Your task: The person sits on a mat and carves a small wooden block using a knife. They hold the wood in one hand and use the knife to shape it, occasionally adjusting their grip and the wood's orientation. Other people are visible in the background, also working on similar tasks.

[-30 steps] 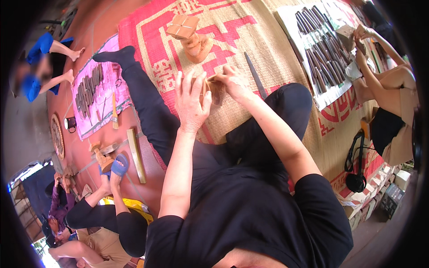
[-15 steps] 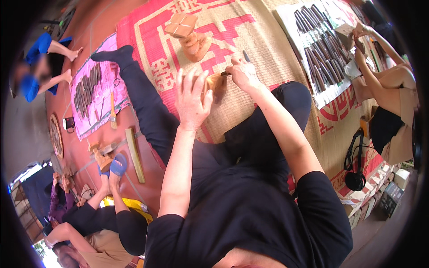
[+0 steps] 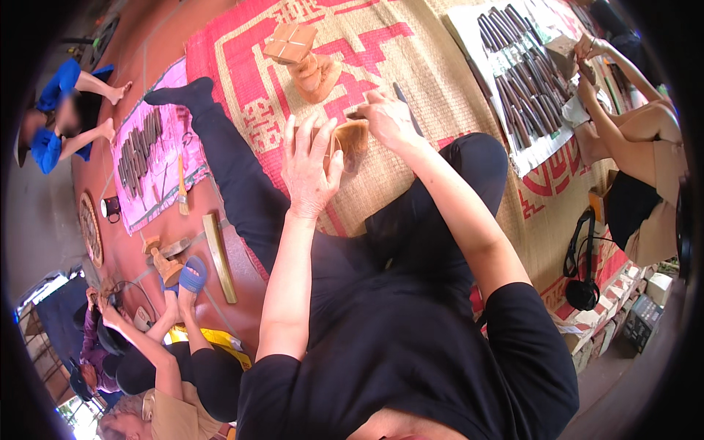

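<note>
Between my stretched-out legs a light brown wooden block (image 3: 352, 138) stands on the patterned mat. My left hand (image 3: 311, 167) grips its left side, with long fingers laid along the wood and the thumb at the near side. Just right of the block, my right hand (image 3: 391, 125) is closed with its fingers bent. A short dark tool (image 3: 356, 114) pokes out at its fingertips by the block's far edge; most of it is hidden by the hand. Behind that hand lies a long dark blade-like tool (image 3: 405, 103). Farther off stands a carved wooden figure (image 3: 314, 76) with a square-topped block (image 3: 290, 42).
A white cloth (image 3: 539, 150) with many dark-handled tools lies at the right, beside a seated person working wood. At the left, more tools lie on a pink cloth (image 3: 167, 110). A wooden bar (image 3: 219, 258) and another carved piece (image 3: 167, 267) rest on the tiles near other people.
My right hand has shifted slightly left and away from me, uncovering more of the dark blade-like tool. The left hand stays on the block. At lower left, a person's arm has reached forward.
</note>
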{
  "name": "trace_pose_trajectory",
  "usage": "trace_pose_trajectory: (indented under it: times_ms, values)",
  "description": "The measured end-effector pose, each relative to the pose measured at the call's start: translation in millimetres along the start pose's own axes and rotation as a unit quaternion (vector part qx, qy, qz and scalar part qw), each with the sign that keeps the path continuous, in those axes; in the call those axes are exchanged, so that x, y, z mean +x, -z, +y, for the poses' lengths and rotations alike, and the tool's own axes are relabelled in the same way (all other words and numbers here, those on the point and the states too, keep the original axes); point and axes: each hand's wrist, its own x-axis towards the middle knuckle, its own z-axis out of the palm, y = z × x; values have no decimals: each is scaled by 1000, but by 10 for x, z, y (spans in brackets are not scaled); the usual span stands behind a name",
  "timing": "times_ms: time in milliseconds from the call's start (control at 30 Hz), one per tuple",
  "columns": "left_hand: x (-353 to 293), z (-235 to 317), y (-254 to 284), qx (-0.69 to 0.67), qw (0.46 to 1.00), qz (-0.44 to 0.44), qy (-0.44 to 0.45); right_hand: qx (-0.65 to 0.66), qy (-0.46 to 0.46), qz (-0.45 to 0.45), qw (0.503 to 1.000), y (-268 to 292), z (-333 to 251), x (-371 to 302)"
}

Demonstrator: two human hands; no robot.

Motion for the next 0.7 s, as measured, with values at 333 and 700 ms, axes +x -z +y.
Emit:
trace_pose_trajectory:
  times_ms: [333, 700]
  values:
    - [-67, 29, 11, -23, 1000, -8, 1, -47, -14, -113, 992, -214, 284, -81]
    - [-11, 3, -18, -23, 1000, -8, -2, -102, 2, -75, 992, -131, 116, -37]
